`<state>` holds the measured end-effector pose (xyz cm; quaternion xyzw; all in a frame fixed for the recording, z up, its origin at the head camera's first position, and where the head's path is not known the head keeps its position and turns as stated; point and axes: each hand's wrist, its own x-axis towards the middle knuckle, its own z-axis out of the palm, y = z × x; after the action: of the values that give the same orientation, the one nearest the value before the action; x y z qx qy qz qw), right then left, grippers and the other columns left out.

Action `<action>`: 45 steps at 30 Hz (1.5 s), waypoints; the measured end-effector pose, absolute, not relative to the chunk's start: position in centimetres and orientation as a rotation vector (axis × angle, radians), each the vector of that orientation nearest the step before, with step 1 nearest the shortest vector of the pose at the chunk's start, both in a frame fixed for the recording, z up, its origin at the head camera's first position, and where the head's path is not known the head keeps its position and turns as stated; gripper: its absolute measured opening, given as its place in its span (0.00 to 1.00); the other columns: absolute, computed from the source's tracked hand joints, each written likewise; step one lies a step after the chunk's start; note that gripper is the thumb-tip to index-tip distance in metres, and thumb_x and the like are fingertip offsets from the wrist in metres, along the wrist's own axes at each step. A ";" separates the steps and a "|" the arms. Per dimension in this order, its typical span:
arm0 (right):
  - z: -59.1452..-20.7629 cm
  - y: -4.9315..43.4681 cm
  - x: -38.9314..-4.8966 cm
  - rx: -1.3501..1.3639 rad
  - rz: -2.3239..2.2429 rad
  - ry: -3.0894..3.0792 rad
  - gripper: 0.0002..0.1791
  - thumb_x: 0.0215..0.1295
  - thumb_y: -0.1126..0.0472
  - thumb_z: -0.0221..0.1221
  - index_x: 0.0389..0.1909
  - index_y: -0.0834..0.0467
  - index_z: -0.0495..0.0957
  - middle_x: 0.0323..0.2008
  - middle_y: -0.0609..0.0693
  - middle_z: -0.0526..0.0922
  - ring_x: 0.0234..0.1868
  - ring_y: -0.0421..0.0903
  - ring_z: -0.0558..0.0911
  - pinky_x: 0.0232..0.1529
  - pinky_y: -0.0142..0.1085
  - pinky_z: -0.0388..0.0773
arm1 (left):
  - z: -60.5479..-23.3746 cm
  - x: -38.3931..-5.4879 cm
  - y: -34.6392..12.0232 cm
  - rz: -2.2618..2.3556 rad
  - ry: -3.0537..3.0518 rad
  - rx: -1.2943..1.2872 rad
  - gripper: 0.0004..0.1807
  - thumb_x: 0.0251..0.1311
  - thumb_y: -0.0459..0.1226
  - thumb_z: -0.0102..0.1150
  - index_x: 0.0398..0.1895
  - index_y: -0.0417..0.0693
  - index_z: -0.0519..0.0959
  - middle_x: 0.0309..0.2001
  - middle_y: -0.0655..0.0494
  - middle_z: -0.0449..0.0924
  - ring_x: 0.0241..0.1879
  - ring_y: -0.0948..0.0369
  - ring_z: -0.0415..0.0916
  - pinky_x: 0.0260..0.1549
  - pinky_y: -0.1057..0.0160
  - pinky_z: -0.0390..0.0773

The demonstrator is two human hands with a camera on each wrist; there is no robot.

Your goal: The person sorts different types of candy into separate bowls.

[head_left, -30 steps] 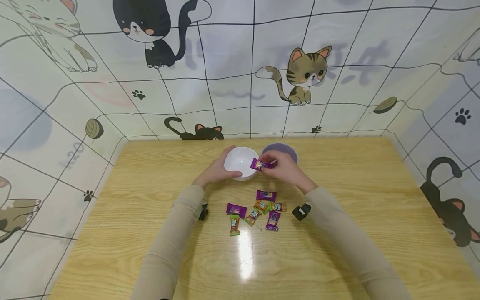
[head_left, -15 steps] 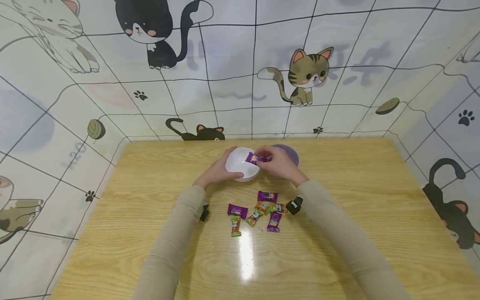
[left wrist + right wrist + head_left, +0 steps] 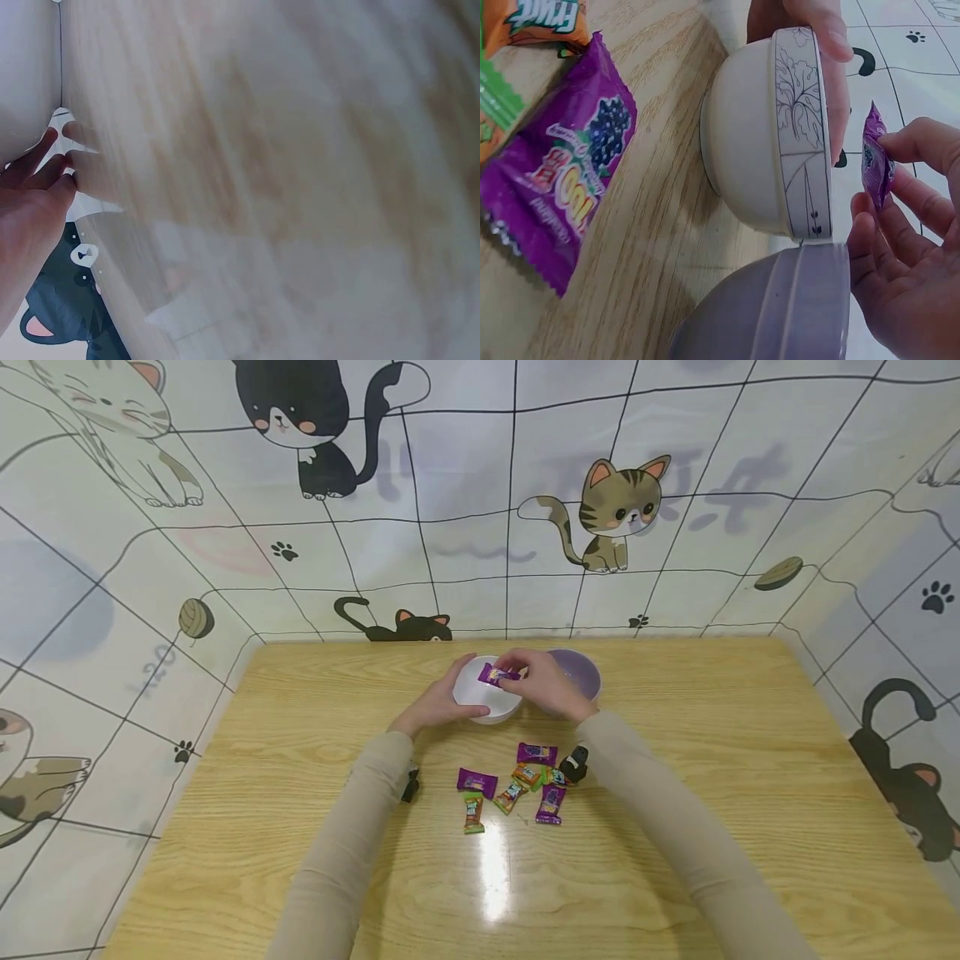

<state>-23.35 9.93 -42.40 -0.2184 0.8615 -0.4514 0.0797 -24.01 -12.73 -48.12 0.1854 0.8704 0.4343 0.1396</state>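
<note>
My left hand (image 3: 437, 702) grips a white bowl (image 3: 471, 695) from its left side, thumb at the near rim. In the right wrist view this bowl (image 3: 742, 139) shows a leafy line pattern below its rim. My right hand (image 3: 546, 683) pinches a purple candy packet (image 3: 491, 676) between thumb and fingers, over the white bowl's opening. That packet (image 3: 876, 157) appears edge-on in the right wrist view, beyond the rim. Close to the right hand stands a purple bowl (image 3: 583, 672), partly hidden behind it. The left wrist view catches my left fingers (image 3: 49, 176) against the bowl's side.
Several candy packets lie in front of the bowls: purple ones (image 3: 477, 782) and smaller orange-green ones (image 3: 473, 812). A black wrist camera (image 3: 574, 764) overlaps one packet. The wooden table (image 3: 315, 693) meets a cat-patterned wall covering (image 3: 465, 552) just behind the bowls.
My right hand has moved left with the purple candy packet, from the white bowl's right rim to over its opening. More of the purple bowl shows. The left hand keeps its grip.
</note>
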 end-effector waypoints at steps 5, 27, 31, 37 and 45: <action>-42.2 9.9 -23.3 -0.671 -1.362 2.568 0.17 0.64 0.62 0.62 0.53 0.62 0.78 0.50 0.55 0.80 0.51 0.50 0.74 0.52 0.45 0.73 | -47.9 -23.9 -12.6 1.279 2.494 0.533 0.56 0.51 0.46 0.73 0.77 0.56 0.46 0.67 0.43 0.63 0.61 0.49 0.66 0.57 0.48 0.68; -41.8 12.3 -19.5 -0.810 -1.479 2.546 0.11 0.60 0.71 0.62 0.43 0.69 0.79 0.40 0.60 0.81 0.40 0.52 0.78 0.45 0.48 0.78 | -47.4 -24.2 -12.3 1.280 2.482 0.470 0.56 0.51 0.45 0.73 0.77 0.60 0.45 0.67 0.43 0.63 0.61 0.48 0.66 0.59 0.49 0.66; -41.8 12.6 -18.6 -0.823 -1.479 2.522 0.11 0.57 0.73 0.62 0.42 0.69 0.80 0.37 0.57 0.81 0.39 0.50 0.78 0.43 0.45 0.79 | -47.5 -24.1 -12.3 1.289 2.481 0.457 0.56 0.51 0.45 0.73 0.77 0.60 0.45 0.67 0.43 0.63 0.61 0.48 0.67 0.59 0.50 0.66; -42.5 13.2 -17.3 -0.845 -1.494 2.486 0.11 0.55 0.74 0.63 0.41 0.67 0.80 0.35 0.57 0.81 0.37 0.50 0.78 0.40 0.43 0.79 | -47.4 -24.0 -12.2 1.291 2.474 0.465 0.57 0.50 0.44 0.74 0.77 0.56 0.44 0.68 0.42 0.62 0.63 0.47 0.65 0.60 0.49 0.65; -44.2 14.4 -15.6 -0.895 -1.418 2.495 0.11 0.56 0.73 0.63 0.42 0.68 0.80 0.39 0.58 0.81 0.39 0.50 0.79 0.40 0.43 0.80 | -47.3 -24.1 -12.3 1.262 2.521 0.514 0.60 0.47 0.45 0.76 0.78 0.52 0.45 0.73 0.45 0.52 0.68 0.47 0.57 0.65 0.49 0.58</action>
<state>-15.58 14.43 -44.21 -0.2970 0.8281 -0.4706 0.0676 -24.07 -12.30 -47.31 0.1777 0.8714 0.4362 0.1372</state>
